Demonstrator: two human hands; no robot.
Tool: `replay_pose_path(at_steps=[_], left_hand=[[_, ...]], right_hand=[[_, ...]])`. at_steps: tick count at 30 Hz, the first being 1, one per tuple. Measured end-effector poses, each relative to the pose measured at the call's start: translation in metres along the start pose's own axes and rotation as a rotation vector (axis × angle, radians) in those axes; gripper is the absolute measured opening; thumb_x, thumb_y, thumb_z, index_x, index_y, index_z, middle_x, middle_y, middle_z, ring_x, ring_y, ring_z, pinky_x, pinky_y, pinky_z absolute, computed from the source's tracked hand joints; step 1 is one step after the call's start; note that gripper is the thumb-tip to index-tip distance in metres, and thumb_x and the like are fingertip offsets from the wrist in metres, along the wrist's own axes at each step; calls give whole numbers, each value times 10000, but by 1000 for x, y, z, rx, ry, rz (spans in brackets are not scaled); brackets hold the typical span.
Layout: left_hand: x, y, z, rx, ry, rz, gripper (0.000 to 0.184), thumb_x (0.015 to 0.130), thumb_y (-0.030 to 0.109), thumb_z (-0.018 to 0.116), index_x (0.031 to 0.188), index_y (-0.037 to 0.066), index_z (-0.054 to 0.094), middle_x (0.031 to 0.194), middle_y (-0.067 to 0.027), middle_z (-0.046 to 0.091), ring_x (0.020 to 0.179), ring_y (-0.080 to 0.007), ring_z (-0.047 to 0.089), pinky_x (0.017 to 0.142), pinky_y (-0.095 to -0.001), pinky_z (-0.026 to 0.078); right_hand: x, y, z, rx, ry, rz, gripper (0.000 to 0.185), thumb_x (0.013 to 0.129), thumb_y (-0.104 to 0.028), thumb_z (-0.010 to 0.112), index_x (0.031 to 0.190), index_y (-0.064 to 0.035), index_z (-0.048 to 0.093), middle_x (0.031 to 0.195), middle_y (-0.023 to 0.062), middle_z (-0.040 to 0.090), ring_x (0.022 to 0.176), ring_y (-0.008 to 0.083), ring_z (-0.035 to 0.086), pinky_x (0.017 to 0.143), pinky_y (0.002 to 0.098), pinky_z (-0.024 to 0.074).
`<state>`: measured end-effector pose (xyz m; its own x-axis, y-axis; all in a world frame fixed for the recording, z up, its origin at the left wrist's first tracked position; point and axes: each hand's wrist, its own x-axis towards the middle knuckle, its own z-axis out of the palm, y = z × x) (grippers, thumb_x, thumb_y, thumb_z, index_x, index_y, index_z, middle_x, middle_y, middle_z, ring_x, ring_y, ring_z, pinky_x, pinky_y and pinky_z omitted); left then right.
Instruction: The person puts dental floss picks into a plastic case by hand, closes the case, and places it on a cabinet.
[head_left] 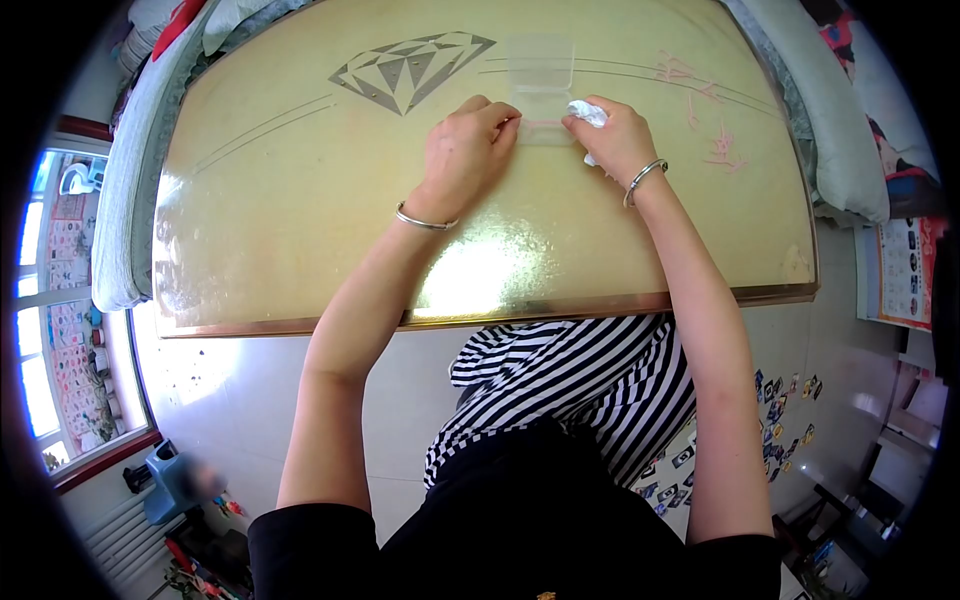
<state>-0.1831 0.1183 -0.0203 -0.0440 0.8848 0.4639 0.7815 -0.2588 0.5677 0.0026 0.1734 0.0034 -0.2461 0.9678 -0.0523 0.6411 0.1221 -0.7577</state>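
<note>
Both hands are over a shiny yellow table (330,230). My left hand (470,150) pinches at the left side of a clear plastic box (542,75), whose lid stands open on the far side. A thin pink strip (543,122) stretches between the fingertips of the two hands, across the box's near part. My right hand (615,140) pinches the strip's right end and also holds a crumpled white tissue (588,113) in its fingers. Several pink thin pieces (722,150) lie on the table to the right, set out in branching shapes.
A grey diamond pattern (405,70) marks the tabletop at the far left. The gold table edge (530,308) runs in front of my striped lap. Padded seats (835,120) flank the table, and a blue stool (168,482) stands at lower left.
</note>
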Motion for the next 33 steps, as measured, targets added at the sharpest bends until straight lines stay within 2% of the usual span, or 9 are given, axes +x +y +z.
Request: replay_pose_path(at_steps=[12,14,20,25,27,29,33], left_hand=[[8,-5,1,42,-38,57,116,834,167,594,876,80,657,754,-70,598,590,-219,570,561,-321,449],[15,-7,-3,92,-134,117,109,842,161,577,871,76,639,753,-80,593,643,-258,580,580,-348,453],[41,-6,-5,166,-182,176,102,855,160,556,892,85,614,818,-74,591,715,-291,586,607,-373,460],[46,-9,2,216,-213,234,107,862,162,551,901,84,614,840,-77,591,710,-287,590,607,-372,463],[45,-10,5,228,-223,244,107,861,160,556,905,82,614,840,-80,593,702,-283,592,606,-367,465],[43,-12,10,-2,-30,222,104,838,121,587,927,73,614,832,-79,602,657,-242,593,587,-334,467],[39,-20,8,-46,-13,164,116,808,86,622,921,60,620,805,-73,606,598,-188,576,564,-296,461]], right_hand=[[-3,5,-1,-137,-28,-140,194,831,-332,594,851,-143,632,689,74,640,617,249,617,581,355,472],[-1,3,-5,-163,-51,-144,197,828,-335,593,848,-143,633,699,79,642,631,258,616,588,362,475],[4,2,-6,-243,-34,-193,206,816,-338,585,833,-139,635,722,89,645,680,284,618,614,387,481],[1,-9,-5,-313,-39,-165,188,810,-304,565,816,-132,639,723,91,643,692,291,619,624,393,487],[1,-13,-3,-441,-17,-167,178,799,-268,555,816,-119,650,723,98,643,694,291,622,630,397,493],[3,-17,-2,-475,-26,-167,181,791,-257,555,818,-109,655,725,105,646,695,293,626,633,399,496],[1,-19,-3,-521,-30,-193,192,778,-239,559,823,-83,662,732,125,651,698,300,633,638,404,502]])
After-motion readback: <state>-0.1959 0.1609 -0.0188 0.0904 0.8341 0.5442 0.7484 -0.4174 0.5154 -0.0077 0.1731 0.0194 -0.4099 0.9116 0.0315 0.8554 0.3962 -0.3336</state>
